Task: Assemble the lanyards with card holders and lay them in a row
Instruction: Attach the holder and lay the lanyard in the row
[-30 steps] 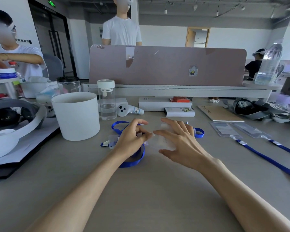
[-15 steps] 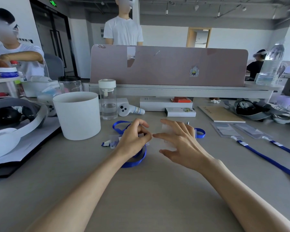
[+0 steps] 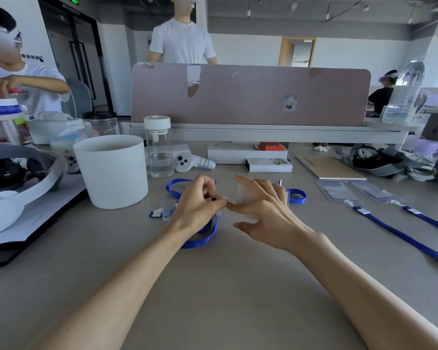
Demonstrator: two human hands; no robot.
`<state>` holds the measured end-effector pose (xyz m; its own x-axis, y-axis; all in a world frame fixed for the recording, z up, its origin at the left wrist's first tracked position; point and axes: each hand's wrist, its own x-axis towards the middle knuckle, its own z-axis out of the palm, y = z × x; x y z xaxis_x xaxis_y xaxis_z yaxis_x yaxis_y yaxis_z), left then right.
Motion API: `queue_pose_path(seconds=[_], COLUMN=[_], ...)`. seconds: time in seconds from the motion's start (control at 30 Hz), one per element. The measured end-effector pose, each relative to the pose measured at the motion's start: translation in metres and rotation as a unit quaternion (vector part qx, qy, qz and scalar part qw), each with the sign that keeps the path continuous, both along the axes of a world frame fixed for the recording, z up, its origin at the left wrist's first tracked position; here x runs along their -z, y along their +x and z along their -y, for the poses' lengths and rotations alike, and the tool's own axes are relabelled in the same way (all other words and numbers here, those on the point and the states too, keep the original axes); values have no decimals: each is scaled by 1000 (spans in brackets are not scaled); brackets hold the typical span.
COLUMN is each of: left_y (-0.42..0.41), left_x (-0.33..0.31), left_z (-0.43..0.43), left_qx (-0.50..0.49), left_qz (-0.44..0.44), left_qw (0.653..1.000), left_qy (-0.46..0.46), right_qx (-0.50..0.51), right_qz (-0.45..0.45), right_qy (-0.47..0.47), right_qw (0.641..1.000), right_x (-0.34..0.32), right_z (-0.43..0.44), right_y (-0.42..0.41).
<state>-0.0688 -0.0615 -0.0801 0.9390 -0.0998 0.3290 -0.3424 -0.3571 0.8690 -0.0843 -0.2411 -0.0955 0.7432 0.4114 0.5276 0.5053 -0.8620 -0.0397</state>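
My left hand pinches the clip end of a blue lanyard, whose ribbon coils under the wrist and loops behind the fingers. My right hand holds a clear card holder upright by its edge, its fingertip touching my left thumb. The clip itself is mostly hidden between the fingers. Another clip piece and clear holder lie left of my left hand. Two assembled lanyards with card holders lie side by side at the right, blue straps running toward the table's right edge.
A white cylindrical bucket stands to the left, with a clear water bottle and a white controller behind my hands. A headset lies far left, a notebook and boxes at the back. Two people are beyond the pink divider.
My hands have stayed in place, and the fingers have closed in tighter: the left thumb and forefinger now pinch at the right fingertip. The camera view shifted slightly.
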Motion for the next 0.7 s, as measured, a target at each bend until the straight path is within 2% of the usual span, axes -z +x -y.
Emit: queue_pose_path(seconds=[0.13, 0.33, 0.53, 0.6, 0.7], left_y=[1, 8, 17, 18, 19], left_x=[4, 8, 13, 14, 16], left_z=[2, 4, 0, -3, -5], left_qx=[-5, 4, -27, -29, -18], left_qz=[-1, 13, 61, 67, 56], left_qw=[1000, 1000, 998, 997, 998], left_qy=[12, -3, -21, -22, 0], right_qx=[3, -7, 70, 114, 125], right_qz=[-17, -1, -84, -161, -239], right_qy=[-10, 37, 83, 180, 392], right_qw=[1000, 999, 991, 964, 880], right_x=[0, 2, -6, -6, -3], right_z=[-1, 2, 18, 26, 38], right_y=[0, 2, 6, 12, 17])
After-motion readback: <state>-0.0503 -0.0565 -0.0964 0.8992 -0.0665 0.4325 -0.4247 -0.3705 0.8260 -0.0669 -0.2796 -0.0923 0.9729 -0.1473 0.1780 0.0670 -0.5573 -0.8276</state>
